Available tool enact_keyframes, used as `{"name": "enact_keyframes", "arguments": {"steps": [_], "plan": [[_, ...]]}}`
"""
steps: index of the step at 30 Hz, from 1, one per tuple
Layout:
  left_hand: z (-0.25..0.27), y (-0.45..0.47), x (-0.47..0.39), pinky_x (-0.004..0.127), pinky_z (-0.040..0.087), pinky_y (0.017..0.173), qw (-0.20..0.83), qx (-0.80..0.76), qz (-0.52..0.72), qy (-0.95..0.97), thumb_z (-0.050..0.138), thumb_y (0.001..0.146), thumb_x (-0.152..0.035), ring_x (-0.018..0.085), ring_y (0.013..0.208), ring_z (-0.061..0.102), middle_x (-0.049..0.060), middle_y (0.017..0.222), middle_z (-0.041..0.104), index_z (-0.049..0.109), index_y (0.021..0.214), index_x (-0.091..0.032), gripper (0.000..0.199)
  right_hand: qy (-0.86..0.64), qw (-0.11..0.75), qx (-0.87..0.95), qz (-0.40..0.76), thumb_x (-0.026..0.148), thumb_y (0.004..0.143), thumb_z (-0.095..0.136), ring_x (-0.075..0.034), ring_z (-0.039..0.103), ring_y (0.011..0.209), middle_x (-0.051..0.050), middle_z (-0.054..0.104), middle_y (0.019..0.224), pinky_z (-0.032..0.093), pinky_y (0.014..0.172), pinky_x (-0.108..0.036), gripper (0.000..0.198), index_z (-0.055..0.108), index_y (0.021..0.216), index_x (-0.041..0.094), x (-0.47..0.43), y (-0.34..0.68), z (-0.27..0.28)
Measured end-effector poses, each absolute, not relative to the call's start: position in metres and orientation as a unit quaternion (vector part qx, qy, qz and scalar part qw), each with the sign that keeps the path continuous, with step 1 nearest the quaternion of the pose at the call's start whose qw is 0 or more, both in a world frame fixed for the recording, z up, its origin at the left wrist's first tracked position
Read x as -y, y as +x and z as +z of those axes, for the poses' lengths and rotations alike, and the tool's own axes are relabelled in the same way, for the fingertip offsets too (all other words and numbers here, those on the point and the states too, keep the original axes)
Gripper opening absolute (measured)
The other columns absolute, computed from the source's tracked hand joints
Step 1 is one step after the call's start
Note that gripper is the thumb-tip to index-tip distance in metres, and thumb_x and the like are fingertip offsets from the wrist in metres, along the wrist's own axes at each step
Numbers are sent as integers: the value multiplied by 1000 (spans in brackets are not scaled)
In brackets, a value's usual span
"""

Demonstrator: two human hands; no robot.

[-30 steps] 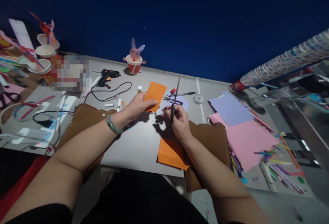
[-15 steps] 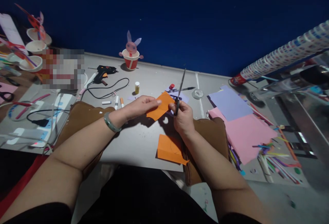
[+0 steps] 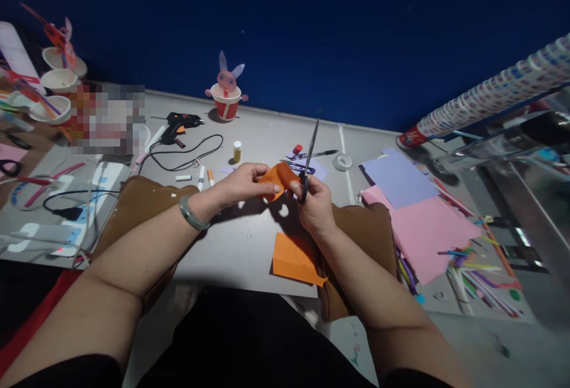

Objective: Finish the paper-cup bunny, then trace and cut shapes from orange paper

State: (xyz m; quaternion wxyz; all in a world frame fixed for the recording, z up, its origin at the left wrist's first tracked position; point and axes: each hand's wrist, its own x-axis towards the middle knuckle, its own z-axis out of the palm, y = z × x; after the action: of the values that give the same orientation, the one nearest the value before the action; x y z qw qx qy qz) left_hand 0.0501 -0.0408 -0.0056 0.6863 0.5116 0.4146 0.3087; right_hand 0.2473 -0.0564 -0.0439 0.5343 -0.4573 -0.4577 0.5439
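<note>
My left hand [image 3: 243, 187] pinches a small piece of orange paper [image 3: 276, 178] between thumb and fingers, above the table. The paper is curled, with its far side bent up. My right hand [image 3: 317, 207] is wrapped round the handles of a pair of scissors [image 3: 309, 156], whose blades point up and away from me. Its fingertips also touch the right edge of the paper. Below on the table lies an orange sheet [image 3: 294, 257] with a faint curved line, partly beside my right forearm.
Brown cushions [image 3: 138, 213] lie under my forearms. Behind are a glue gun [image 3: 178, 127] with its cord, a rabbit-faced paper cup [image 3: 225, 100], a yellow bottle [image 3: 237, 152] and a tape roll [image 3: 342, 162]. Pink paper [image 3: 427, 234] and lilac paper [image 3: 398, 177] lie right, near stacked cups [image 3: 485, 94].
The orange paper, nearly flat before, is now bent and turned between my hands. My left thumb has shifted on it. The scissors have moved slightly left and down.
</note>
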Motion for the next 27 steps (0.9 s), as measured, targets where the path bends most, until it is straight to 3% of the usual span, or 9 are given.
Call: {"name": "enact_keyframes", "arguments": {"steps": [11, 17, 22, 27], "plan": [[-6, 51, 41, 23, 47, 56, 644, -386, 363, 552, 84, 76, -42, 11, 61, 61, 3, 72, 69, 74, 85, -11, 33, -450, 475, 494, 572, 57, 70, 91, -12, 52, 61, 4, 59, 65, 47, 64, -29, 48, 58, 71, 22, 61, 247, -43], [0, 52, 41, 22, 50, 56, 629, -411, 495, 437, 90, 68, -46, 12, 61, 63, 2, 74, 72, 72, 85, -12, 42, -403, 443, 549, 583, 73, 68, 87, -18, 62, 80, -3, 66, 94, 55, 77, -35, 59, 60, 87, 24, 62, 247, -38], [1, 52, 40, 22, 51, 55, 632, -398, 535, 395, 92, 65, -46, 11, 59, 63, 0, 70, 71, 71, 81, -13, 42, -399, 371, 621, 563, 82, 70, 79, -20, 60, 85, -4, 63, 92, 52, 79, -36, 67, 63, 97, 24, 65, 248, -36], [-2, 52, 41, 24, 54, 58, 639, -394, 527, 397, 92, 67, -45, 13, 64, 66, 3, 76, 74, 75, 85, -13, 40, -401, 332, 642, 563, 84, 71, 77, -16, 52, 75, -1, 57, 83, 44, 72, -32, 66, 57, 83, 22, 66, 246, -34]]}}
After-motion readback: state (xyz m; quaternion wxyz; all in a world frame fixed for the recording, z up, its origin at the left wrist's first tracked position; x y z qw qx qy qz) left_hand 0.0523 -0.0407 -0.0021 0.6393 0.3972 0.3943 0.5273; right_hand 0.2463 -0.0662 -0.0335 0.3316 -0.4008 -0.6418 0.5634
